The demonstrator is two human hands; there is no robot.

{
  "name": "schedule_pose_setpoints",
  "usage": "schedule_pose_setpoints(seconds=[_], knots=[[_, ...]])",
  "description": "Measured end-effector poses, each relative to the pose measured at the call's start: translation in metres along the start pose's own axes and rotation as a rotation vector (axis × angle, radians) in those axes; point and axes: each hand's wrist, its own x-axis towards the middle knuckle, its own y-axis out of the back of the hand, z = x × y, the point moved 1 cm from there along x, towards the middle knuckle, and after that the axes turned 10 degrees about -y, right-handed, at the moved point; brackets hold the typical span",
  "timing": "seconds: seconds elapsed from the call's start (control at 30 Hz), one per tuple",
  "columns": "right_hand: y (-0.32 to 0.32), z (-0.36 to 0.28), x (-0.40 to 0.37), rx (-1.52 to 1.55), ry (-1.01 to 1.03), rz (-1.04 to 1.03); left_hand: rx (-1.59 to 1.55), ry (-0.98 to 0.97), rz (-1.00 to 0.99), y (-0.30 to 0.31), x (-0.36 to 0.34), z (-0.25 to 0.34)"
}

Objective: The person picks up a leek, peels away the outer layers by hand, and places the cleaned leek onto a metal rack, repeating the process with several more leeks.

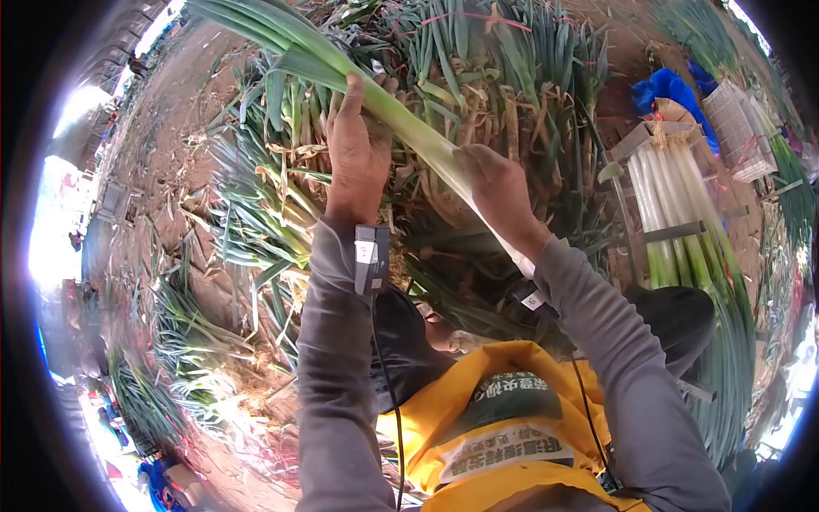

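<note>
A long green onion [409,128] runs slantwise across the upper middle, its green leaves at the upper left and its white end near my right wrist. My left hand [360,145] is wrapped round it just below the leaves, thumb up along the stalk. Lower down, my right hand [499,188] grips the pale part of the same stalk with curled fingers. Behind both hands lie bundles of untrimmed green onions [529,77] with dry outer leaves.
At the right, cleaned green onions [674,188] rest on a metal rack [682,231]. Beyond it are a blue bag [670,92] and a pale crate [738,128]. More onion piles [192,333] lie on the ground at the left. A yellow apron [503,410] covers my lap.
</note>
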Motion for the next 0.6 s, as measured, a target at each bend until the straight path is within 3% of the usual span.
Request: schedule_pose_setpoints(seconds=[0.03, 0.17, 0.37, 0.43, 0.47, 0.53, 0.6], knots=[[0.002, -0.001, 0.000, 0.078, -0.160, -0.024, 0.010, 0.015, -0.013, -0.001, 0.000, 0.000], [0.008, 0.003, 0.005, 0.069, -0.236, -0.080, -0.050, 0.047, 0.022, -0.012, -0.006, -0.002], [0.013, 0.018, 0.006, 0.124, -0.281, -0.096, -0.005, 0.100, -0.092, -0.013, -0.010, -0.005], [0.020, 0.012, 0.008, 0.194, -0.479, -0.226, 0.064, 0.050, -0.196, -0.018, -0.016, -0.006], [0.024, 0.008, 0.008, 0.196, -0.477, -0.217, 0.033, 0.050, -0.230, -0.019, -0.016, -0.005], [0.034, -0.007, 0.010, 0.421, -0.714, -0.356, -0.018, 0.081, -0.222, -0.025, -0.017, -0.003], [0.035, -0.008, 0.011, 0.482, -0.714, -0.385, -0.128, 0.098, -0.205, -0.027, -0.021, -0.003]])
